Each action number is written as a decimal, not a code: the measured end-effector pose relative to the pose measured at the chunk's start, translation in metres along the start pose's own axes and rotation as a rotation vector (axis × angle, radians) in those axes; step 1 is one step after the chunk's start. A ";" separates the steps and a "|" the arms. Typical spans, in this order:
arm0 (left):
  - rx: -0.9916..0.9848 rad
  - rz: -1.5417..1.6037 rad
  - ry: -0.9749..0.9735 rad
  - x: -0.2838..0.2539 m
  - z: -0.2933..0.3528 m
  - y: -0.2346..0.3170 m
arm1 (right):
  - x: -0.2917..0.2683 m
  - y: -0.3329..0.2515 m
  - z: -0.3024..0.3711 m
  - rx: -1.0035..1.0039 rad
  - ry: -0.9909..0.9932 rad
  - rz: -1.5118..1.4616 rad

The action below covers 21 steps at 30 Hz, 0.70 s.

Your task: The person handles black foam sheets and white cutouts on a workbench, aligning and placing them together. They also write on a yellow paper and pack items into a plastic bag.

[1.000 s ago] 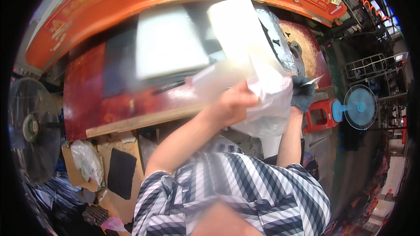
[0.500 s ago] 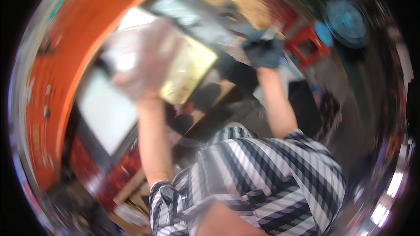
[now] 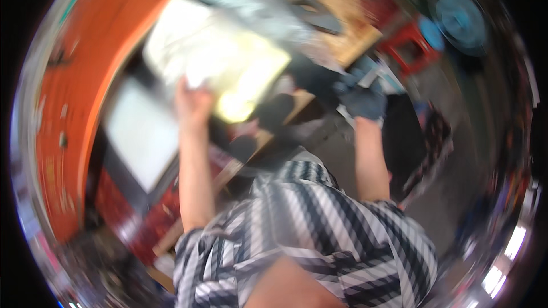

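Since blur hides both grips, open or closed cannot be told: pale pack (image 3: 220,48), upper left of centre; left hand (image 3: 194,104), at its lower edge, best gentle and level; gloved right hand (image 3: 362,96), right of centre, apart from it, useful second support

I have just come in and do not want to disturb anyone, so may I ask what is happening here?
A person works at a bench. Their bare left hand is at the near edge of a bright, pale sheet-like thing; blur hides whether it grips it. The gloved right hand is farther right, with a thin pale piece at its fingers, too blurred to identify. A flat white rectangle lies left of the left hand.
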<state>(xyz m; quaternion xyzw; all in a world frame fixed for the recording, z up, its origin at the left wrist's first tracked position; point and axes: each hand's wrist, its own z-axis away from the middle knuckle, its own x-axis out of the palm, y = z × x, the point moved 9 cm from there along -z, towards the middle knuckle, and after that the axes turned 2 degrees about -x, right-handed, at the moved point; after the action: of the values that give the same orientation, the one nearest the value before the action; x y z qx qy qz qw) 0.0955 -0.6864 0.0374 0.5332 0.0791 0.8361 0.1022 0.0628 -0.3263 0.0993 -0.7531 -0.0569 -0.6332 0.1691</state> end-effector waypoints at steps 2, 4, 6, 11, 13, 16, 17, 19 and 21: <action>0.163 0.026 -0.078 0.005 0.007 0.042 | 0.018 0.033 -0.015 0.076 -0.055 0.166; 0.212 0.010 -0.247 0.031 0.008 0.057 | 0.039 0.047 -0.032 0.040 -0.072 0.276; 0.273 0.000 -0.207 0.039 0.013 0.054 | 0.071 0.048 -0.040 0.094 -0.134 0.243; 0.423 -0.362 0.006 0.042 0.035 0.039 | 0.100 0.122 -0.080 0.266 -0.227 0.411; 0.449 -0.570 0.085 0.041 0.042 0.040 | 0.079 0.137 -0.097 0.227 -0.038 0.713; 0.491 -0.735 0.201 0.037 0.048 0.042 | 0.063 0.140 -0.108 0.299 0.027 1.038; 0.665 -0.921 0.218 0.049 0.055 0.057 | 0.063 0.140 -0.112 0.259 -0.005 1.049; 0.993 -1.176 0.312 0.067 0.076 0.064 | 0.072 0.128 -0.125 0.171 -0.218 1.288; 1.082 -1.260 0.418 0.071 0.089 0.064 | 0.057 0.126 -0.133 0.288 -0.209 1.057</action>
<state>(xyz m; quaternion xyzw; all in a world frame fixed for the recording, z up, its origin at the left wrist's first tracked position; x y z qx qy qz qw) 0.1418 -0.7282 0.1523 0.2000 0.7660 0.5517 0.2624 -0.0131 -0.4954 0.1505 -0.7075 0.2260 -0.3700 0.5582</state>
